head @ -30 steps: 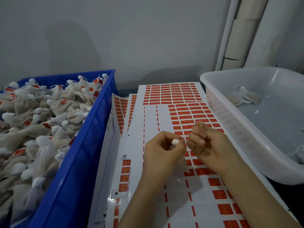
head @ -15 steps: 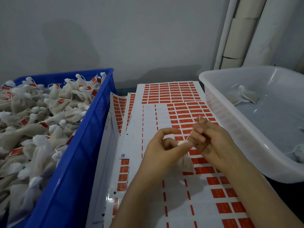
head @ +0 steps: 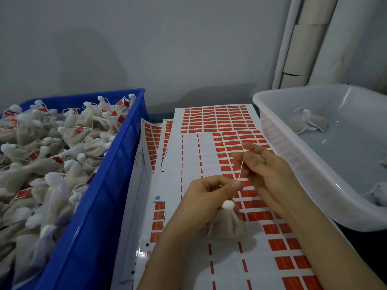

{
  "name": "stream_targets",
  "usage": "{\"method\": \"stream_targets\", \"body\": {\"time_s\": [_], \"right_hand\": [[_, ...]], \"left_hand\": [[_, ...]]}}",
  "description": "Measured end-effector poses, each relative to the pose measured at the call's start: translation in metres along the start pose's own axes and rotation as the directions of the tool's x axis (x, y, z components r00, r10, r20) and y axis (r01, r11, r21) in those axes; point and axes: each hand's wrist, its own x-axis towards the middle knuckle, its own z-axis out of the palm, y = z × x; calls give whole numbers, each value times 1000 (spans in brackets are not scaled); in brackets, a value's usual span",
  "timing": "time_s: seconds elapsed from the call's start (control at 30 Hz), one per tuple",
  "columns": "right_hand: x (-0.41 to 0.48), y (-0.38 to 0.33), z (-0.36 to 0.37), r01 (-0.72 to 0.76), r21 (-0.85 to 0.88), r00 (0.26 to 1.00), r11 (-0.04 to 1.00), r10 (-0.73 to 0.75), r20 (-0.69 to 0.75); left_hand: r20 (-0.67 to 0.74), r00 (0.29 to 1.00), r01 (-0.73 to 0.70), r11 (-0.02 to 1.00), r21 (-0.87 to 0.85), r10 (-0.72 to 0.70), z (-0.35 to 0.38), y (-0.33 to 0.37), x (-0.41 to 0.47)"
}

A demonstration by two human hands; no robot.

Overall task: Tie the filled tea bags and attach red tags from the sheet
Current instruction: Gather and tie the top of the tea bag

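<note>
At frame centre, the left hand [head: 206,197] and right hand [head: 266,170] pinch a string [head: 240,171], each grip grasping it, tea bag [head: 227,223] dangling over the red tag sheet [head: 209,155]

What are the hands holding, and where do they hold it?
Both pinch the string of a tea bag: left hand low near the knot, right hand higher up.

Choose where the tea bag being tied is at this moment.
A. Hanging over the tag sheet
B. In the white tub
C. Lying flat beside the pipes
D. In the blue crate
A: the tea bag hangs by its string, pinched by the left hand and the right hand, over the tag sheet.
</note>
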Motion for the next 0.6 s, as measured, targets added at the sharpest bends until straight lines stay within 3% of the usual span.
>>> {"method": "stream_targets", "body": {"time_s": [0.17, 0.27, 0.43, 0.6], "right_hand": [[-4, 2, 1, 99, -219, 987, 971, -124, -102], [-6, -1, 1, 173, -316, 978, 933, -201, -57], [-10, -4, 5, 209, -340, 976, 917, -172, 136], [-11, -4, 9, 272, -363, 962, 891, -250, 107]], "left_hand": [[166, 985, 31, 998, 62, -41, -5, 2, -4], [225, 973, 30, 999, 44, -39, -9, 0, -4], [29, 999, -15, 980, -199, 21, -5, 0, 1], [-40, 999, -30, 955, -297, 19, -9, 4, 0]]}}
